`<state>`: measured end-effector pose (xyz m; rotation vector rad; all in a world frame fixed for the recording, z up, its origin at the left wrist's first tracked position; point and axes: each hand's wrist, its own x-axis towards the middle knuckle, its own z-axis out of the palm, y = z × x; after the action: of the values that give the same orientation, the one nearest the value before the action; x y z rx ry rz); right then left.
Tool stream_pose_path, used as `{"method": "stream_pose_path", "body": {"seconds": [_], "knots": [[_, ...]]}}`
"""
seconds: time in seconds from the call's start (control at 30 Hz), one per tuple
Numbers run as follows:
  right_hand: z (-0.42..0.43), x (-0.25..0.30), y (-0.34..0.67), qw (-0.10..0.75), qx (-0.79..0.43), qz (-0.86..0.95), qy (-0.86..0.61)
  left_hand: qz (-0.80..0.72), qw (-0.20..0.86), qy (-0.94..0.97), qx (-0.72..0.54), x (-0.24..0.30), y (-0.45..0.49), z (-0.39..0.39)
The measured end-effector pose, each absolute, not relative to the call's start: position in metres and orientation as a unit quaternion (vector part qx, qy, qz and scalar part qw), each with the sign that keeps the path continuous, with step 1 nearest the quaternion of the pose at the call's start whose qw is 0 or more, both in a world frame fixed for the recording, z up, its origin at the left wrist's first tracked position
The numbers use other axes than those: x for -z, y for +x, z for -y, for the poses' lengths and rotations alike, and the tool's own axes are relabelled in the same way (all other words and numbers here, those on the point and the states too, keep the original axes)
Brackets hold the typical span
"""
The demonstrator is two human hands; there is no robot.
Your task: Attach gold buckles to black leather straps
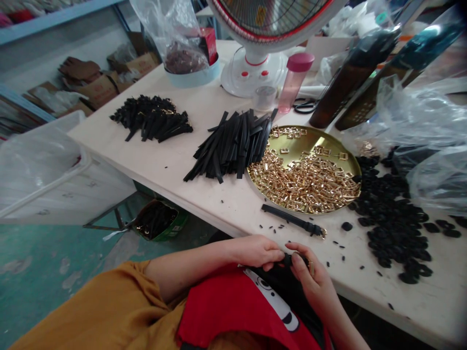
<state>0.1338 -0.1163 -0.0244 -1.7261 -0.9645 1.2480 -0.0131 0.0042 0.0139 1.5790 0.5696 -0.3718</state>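
Low in front of me, at the table's near edge, both my hands grip one short black strap (288,260). My left hand (257,252) pinches one end between closed fingers. The fingers of my right hand (310,272) close round the other end, where a bit of gold buckle shows; the rest of the strap is hidden. On the table just beyond lies another black strap (288,218) with a gold buckle at its right end. Behind it a round gold tray (317,138) holds a heap of small gold buckles (306,182).
Loose black straps (233,143) lie left of the tray, and buckled straps (153,116) farther left. Small black pieces (394,218) are heaped at right beside plastic bags (438,170). A fan (251,73), pink-lidded bottle (294,82) and scissors (305,106) stand or lie behind.
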Motion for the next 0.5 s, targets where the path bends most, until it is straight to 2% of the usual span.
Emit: {"method": "stream_pose_path", "body": {"seconds": [0.1, 0.23, 0.4, 0.5], "knots": [[0.117, 0.023, 0.136, 0.362, -0.517, 0.421, -0.651, -0.241, 0.653, 0.695, 0.178, -0.013, -0.013, -0.004], [0.117, 0.022, 0.132, 0.360, -0.503, 0.461, -0.636, -0.243, 0.610, 0.742, 0.137, -0.007, -0.008, -0.001], [0.115, 0.025, 0.127, 0.383, -0.487, 0.406, -0.672, -0.266, 0.727, 0.605, 0.187, -0.010, -0.010, -0.003], [0.115, 0.023, 0.129, 0.390, -0.487, 0.407, -0.667, -0.264, 0.726, 0.602, 0.200, -0.018, -0.013, -0.006]]}}
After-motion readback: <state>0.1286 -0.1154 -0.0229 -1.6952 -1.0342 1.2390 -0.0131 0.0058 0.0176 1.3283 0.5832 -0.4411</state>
